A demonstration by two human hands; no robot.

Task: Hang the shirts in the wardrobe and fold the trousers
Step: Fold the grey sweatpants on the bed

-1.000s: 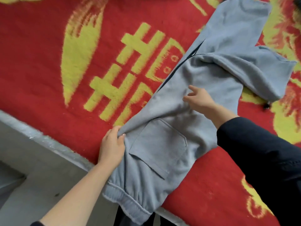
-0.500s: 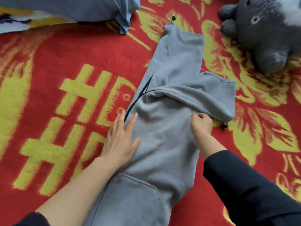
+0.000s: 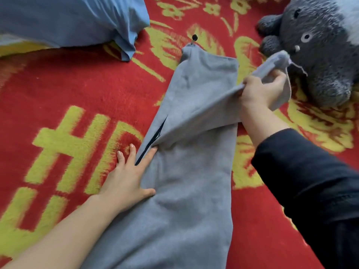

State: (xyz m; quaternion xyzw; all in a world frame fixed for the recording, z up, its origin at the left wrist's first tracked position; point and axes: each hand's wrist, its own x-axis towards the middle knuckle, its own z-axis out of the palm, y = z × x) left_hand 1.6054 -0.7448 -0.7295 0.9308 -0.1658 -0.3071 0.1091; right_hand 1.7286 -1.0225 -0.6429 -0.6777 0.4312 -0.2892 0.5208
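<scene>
Red-and-yellow fleecy blanket (image 3: 77, 90) carries a pair of soft grey trousers (image 3: 190, 191) lying lengthwise between a blue pillow (image 3: 68, 18) and a furry grey plush toy (image 3: 320, 55). The left hand (image 3: 126, 181) lies flat, fingers spread, pinning the cloth where the legs part, while the right hand (image 3: 260, 92) grips the upper leg's bunched cuff, lifted clear. Laying that leg squarely over the other, seams matched, should give a neat fold.

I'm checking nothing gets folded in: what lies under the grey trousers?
Under the leg held up by the right hand, the other leg lies flat on the red blanket. The left hand presses the grey trousers' edge; anything beneath is covered.
</scene>
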